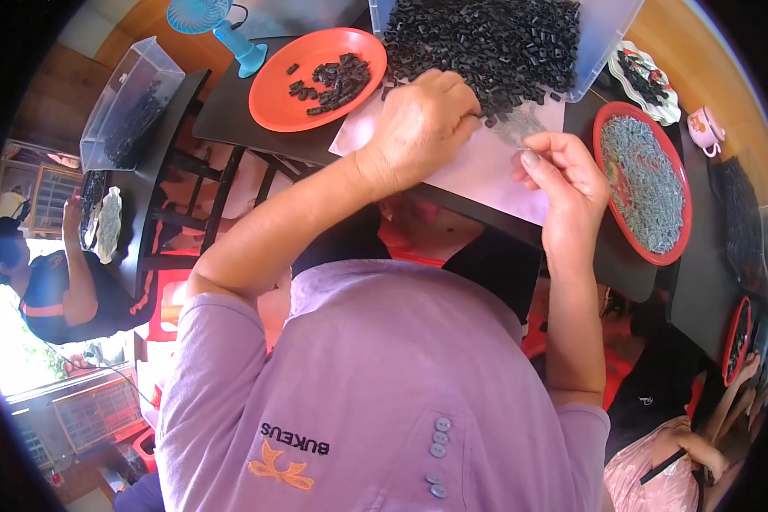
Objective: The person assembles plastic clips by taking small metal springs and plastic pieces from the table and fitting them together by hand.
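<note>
My left hand is over the white paper sheet, just below a heap of small black plastic parts. Its fingers are curled in, and their tips are hidden, so what they hold does not show. To its right, my right hand has thumb and forefinger pinched together, around something too small to make out. Beyond these fingertips, a small pile of thin silvery metal pieces lies on the paper. The black parts spill out of a clear plastic bin onto the sheet.
An orange plate with black parts stands left, near a blue fan. At right are a red tray of silvery metal pieces, a white dish and a pink mug. Other people sit at tables on both sides.
</note>
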Demonstrator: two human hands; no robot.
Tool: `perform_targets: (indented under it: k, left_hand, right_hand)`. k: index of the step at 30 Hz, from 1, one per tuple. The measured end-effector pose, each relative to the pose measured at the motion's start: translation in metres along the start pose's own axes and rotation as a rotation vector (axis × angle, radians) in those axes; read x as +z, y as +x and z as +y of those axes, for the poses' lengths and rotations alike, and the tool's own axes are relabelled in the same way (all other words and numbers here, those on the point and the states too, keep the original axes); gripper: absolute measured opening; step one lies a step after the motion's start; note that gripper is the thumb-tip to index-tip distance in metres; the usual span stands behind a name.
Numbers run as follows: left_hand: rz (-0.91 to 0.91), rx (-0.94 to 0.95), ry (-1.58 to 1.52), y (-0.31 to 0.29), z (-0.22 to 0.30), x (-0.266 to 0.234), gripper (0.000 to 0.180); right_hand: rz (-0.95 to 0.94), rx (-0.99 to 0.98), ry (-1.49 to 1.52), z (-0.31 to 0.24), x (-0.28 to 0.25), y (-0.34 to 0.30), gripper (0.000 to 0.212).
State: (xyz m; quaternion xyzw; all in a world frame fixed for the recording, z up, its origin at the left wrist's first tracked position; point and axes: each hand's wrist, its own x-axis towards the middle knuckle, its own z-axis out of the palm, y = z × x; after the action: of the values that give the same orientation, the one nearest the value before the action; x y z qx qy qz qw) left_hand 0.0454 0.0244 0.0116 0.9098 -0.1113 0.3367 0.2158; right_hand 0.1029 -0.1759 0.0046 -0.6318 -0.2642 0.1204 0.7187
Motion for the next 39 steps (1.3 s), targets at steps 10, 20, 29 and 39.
perform_targets:
  k: [10,20,29,39]
  left_hand:
    - [0.136,-0.491,-0.642,-0.031,0.038,0.004,0.01]
    - [0.074,-0.794,-0.897,-0.035,0.051,-0.012,0.016]
    - [-0.076,-0.895,-1.004,-0.035,0.048,-0.024,0.015]
    - [-0.013,-1.18,-1.452,-0.039,0.043,-0.028,0.011]
  right_hand:
    - [0.022,0.122,0.349,0.002,0.036,0.001,0.008]
    - [-0.039,0.058,0.209,0.001,0.038,-0.006,0.01]
    - [-0.251,-0.223,-0.282,-0.012,0.025,0.002,0.006]
    - [-0.345,-0.558,-0.534,-0.025,0.031,-0.002,0.021]
